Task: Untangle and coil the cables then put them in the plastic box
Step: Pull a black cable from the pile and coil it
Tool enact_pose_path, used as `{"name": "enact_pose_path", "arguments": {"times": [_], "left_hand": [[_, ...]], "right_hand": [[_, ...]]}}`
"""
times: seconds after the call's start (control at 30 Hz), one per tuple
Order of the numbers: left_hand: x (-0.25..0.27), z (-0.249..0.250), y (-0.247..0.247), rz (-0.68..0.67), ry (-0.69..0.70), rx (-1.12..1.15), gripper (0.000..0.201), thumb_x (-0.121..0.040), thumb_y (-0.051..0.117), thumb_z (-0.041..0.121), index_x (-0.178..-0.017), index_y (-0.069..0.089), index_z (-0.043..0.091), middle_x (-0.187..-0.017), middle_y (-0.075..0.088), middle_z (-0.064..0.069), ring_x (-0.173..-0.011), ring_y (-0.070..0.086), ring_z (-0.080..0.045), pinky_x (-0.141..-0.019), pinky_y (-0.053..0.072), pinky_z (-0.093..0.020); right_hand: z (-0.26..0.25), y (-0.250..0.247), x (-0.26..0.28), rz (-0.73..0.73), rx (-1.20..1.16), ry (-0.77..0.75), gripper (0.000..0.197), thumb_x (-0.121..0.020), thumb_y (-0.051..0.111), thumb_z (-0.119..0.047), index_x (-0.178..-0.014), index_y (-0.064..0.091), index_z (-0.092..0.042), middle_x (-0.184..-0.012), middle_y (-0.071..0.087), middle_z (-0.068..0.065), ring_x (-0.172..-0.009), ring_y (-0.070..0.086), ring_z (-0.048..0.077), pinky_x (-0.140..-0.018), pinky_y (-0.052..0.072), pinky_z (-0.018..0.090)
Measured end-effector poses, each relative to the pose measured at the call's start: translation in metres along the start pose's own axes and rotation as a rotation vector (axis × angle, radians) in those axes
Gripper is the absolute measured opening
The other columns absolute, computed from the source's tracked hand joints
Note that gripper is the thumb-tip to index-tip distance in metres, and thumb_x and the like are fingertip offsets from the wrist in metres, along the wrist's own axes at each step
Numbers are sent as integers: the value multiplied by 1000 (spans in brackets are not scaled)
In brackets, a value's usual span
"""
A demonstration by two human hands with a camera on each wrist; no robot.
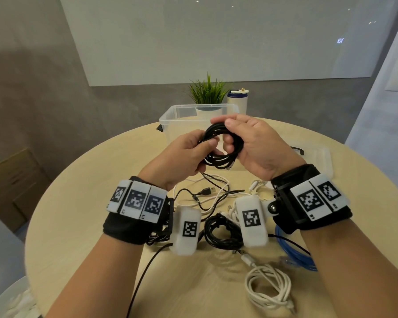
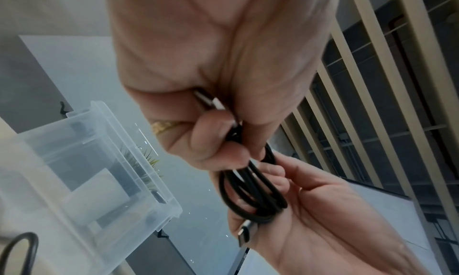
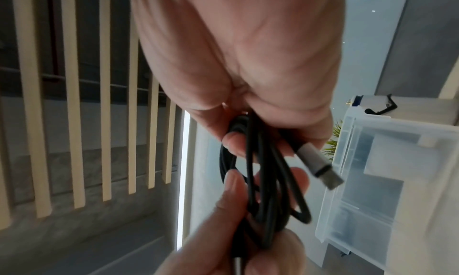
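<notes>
Both hands, left (image 1: 184,154) and right (image 1: 255,145), grip a coiled black cable (image 1: 218,145) above the table (plastic box (image 1: 170,120) just beyond); loosened fingers could let loops spring apart

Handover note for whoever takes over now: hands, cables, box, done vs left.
Left hand and right hand both grip the black coiled cable above the table.
Plastic box stands open behind it; no cable visible inside.
Done: this coil is nearly wound.
Left: box it, then the tangled black and white cables, black bundle, blue cable, white cable.
</notes>
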State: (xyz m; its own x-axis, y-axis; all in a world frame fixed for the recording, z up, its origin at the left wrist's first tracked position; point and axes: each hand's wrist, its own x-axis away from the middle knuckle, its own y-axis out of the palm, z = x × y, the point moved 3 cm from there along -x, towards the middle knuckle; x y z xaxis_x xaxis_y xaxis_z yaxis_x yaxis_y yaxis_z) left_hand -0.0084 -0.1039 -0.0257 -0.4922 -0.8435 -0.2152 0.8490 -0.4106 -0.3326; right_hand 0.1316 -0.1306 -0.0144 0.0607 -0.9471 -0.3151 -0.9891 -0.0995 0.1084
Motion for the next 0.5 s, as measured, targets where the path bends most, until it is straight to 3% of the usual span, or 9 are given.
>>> {"name": "enact_pose_path", "arguments": {"times": [0.13,0.23,0.37,0.5], "left_hand": [[-2,-1,-3,69,-5,39,7,-97,54,22,-93,55,15,-79,64,-6,-45,42,-5,-43,31,-16],[-3,-2,-6,132,25,40,8,-94,57,18,-87,60,16,-67,59,1,-45,40,-2,-45,32,-14],[-3,1,-10,163,94,-30,10,-94,57,11,-94,66,16,-73,62,2,-47,46,3,-46,34,-7],[-5,-4,-10,166,-30,-77,15,-94,53,16,-97,67,12,-71,60,-5,-48,40,-6,-44,32,-16]], "right_hand": [[-1,-3,0,18,-89,48,26,-100,34,-1,-102,59,-3,-75,53,7,-62,50,9,-55,44,19],[0,-2,0,5,-116,87,25,-98,31,2,-101,55,-4,-77,53,9,-62,51,10,-55,45,21],[2,-3,1,3,-93,101,27,-98,30,3,-103,55,-7,-74,54,8,-64,52,13,-60,48,24],[0,-1,0,17,-149,52,30,-96,30,8,-101,56,-7,-78,57,9,-65,56,12,-61,49,24]]}}
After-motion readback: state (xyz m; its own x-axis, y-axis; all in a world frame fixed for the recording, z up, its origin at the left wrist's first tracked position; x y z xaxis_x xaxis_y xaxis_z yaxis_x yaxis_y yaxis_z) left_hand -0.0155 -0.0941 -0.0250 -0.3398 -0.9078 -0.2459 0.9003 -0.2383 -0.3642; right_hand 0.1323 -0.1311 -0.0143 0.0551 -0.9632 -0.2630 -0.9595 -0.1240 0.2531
